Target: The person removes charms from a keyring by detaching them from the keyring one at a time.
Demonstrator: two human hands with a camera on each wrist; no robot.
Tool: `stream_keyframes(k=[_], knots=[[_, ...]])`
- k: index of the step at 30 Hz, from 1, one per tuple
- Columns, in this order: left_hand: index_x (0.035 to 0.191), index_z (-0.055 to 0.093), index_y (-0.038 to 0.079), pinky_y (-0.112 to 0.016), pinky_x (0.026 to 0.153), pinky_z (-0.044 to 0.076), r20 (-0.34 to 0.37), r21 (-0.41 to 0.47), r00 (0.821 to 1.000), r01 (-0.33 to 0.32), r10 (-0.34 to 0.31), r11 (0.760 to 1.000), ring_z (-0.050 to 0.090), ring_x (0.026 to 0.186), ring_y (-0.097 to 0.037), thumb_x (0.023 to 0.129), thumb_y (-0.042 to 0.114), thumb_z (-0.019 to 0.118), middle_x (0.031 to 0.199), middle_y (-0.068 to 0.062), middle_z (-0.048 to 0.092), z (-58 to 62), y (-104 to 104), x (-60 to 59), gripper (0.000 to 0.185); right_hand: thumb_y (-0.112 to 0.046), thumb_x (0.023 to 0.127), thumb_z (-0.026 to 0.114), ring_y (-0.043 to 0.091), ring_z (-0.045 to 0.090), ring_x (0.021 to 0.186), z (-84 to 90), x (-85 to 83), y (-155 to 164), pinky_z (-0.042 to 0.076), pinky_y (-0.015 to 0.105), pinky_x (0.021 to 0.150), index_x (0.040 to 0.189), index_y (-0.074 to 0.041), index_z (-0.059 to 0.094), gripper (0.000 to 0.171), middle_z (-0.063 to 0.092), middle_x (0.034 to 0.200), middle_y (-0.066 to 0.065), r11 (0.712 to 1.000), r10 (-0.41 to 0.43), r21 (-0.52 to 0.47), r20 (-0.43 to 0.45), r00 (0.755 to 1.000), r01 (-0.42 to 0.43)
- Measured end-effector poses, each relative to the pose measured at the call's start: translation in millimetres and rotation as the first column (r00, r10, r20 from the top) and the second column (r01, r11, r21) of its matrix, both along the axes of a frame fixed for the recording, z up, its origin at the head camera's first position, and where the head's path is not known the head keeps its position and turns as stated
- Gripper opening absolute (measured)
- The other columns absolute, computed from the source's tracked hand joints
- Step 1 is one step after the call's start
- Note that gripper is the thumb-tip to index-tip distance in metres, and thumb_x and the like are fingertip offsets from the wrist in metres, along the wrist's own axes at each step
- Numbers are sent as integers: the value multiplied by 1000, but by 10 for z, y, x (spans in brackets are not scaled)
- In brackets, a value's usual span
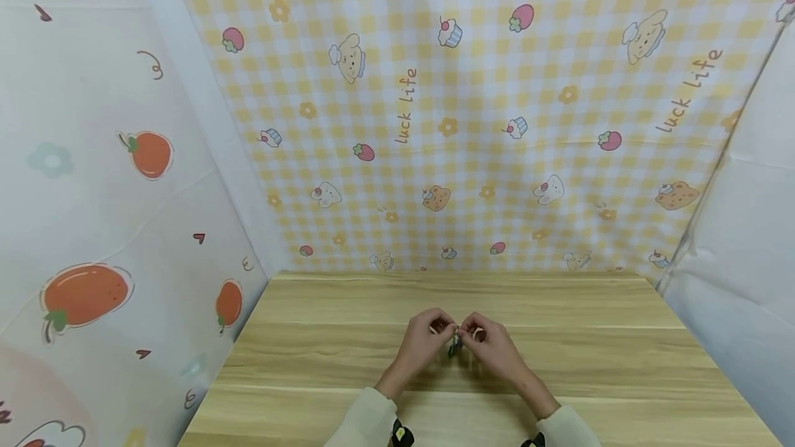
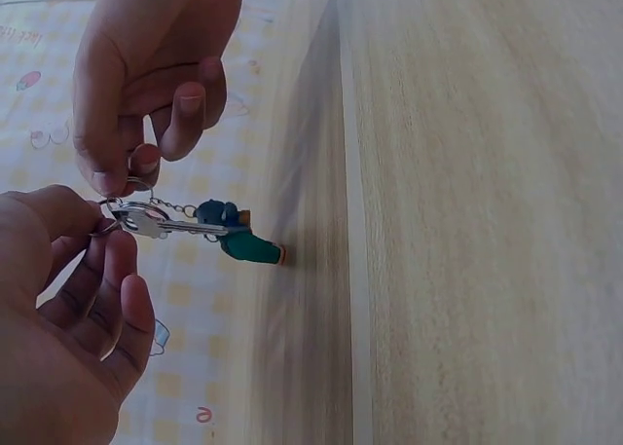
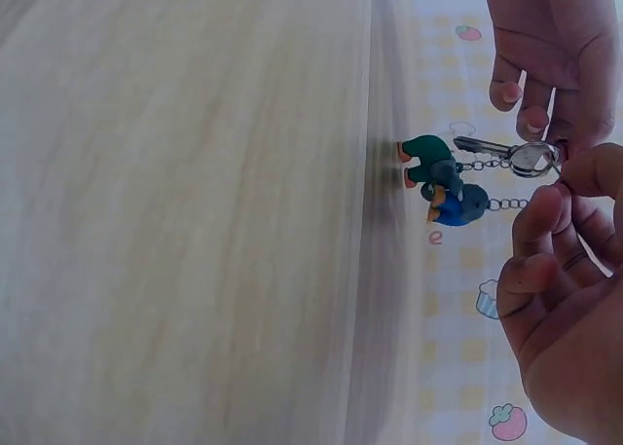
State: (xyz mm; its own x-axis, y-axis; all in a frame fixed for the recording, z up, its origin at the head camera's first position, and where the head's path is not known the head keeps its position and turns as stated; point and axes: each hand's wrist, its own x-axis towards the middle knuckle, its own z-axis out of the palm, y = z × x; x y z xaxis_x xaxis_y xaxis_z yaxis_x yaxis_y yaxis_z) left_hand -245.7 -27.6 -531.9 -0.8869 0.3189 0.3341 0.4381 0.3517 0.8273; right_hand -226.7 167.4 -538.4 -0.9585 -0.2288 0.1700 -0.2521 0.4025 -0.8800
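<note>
My left hand (image 1: 428, 340) and right hand (image 1: 491, 347) meet over the table, thumbs and fingertips pinching a metal key ring (image 2: 105, 211) between them. A silver key (image 3: 482, 148) hangs from the ring. Two small figurine charms dangle beside it on short chains, one green (image 3: 426, 153) and one blue (image 3: 462, 208). In the left wrist view the key overlaps the charms, and the green one's end is close over the wooden surface. Fingertips partly hide the ring. The lower fingers of both hands curl loosely, away from the key.
The wooden table (image 1: 335, 364) has light plank seams. Behind it hangs a yellow checked cloth (image 1: 472, 81) with printed cupcakes and strawberries. White cloths close off the left side (image 1: 81, 178) and the right side (image 1: 751, 226).
</note>
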Motion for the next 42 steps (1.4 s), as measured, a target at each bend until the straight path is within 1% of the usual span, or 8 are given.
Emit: stream_keyframes(k=[6,13,18,23,27,31,35,42], knots=[[96,76,14,-21,77,55,8,-3,1000,-17,17,1000,62,81,-1,102,12,71,92,0,73,6,-16,6,8,-12,104,69,5,53,60,-12,-5,9,48,24,52,96,-14,67,9,66,89,3,999,41,-4,-77,996,-42],[95,75,13,-21,74,55,5,23,998,-58,58,998,62,79,-2,101,8,72,91,-2,73,38,-25,3,8,-12,105,68,3,50,55,6,-11,3,45,23,49,99,-6,69,9,68,87,10,997,65,-28,-100,993,-68],[96,75,11,-22,72,55,7,43,998,-63,63,997,63,79,-7,102,8,71,92,-4,73,50,-39,5,8,-13,106,66,4,50,54,25,-1,-1,45,24,49,103,-7,69,8,67,89,10,998,55,-27,-63,996,-57],[96,75,13,-21,73,55,34,66,997,-66,64,996,63,78,-5,102,11,72,93,-4,73,43,-57,-6,7,-12,107,64,5,50,53,32,5,0,46,24,49,108,-4,68,9,64,92,7,998,50,-31,-33,998,-51],[96,75,14,-21,74,55,38,72,997,-69,67,995,63,78,-4,102,13,73,93,-3,73,35,-70,-15,6,-13,108,63,4,49,52,38,1,1,44,24,48,110,-4,68,11,65,96,14,999,36,-38,-17,999,-37],[96,76,14,-22,74,55,27,71,998,-60,58,996,64,78,-5,102,13,73,93,-2,73,34,-73,-9,6,-23,110,61,5,48,51,48,0,-14,42,23,47,111,-6,68,18,65,100,23,998,34,-47,7,999,-33],[96,77,15,-22,74,56,5,56,999,-45,45,997,64,79,-5,102,13,73,94,-3,73,35,-64,8,7,-30,110,62,7,50,52,55,-4,-35,42,23,47,111,-6,68,25,66,99,24,999,34,-40,33,999,-33],[96,78,12,-21,73,55,-25,42,999,-19,20,999,63,80,-3,101,12,74,94,-4,75,37,-55,33,6,-13,108,63,7,51,54,48,-10,-49,44,22,49,105,-5,68,9,66,92,12,1000,23,-11,31,999,-22]])
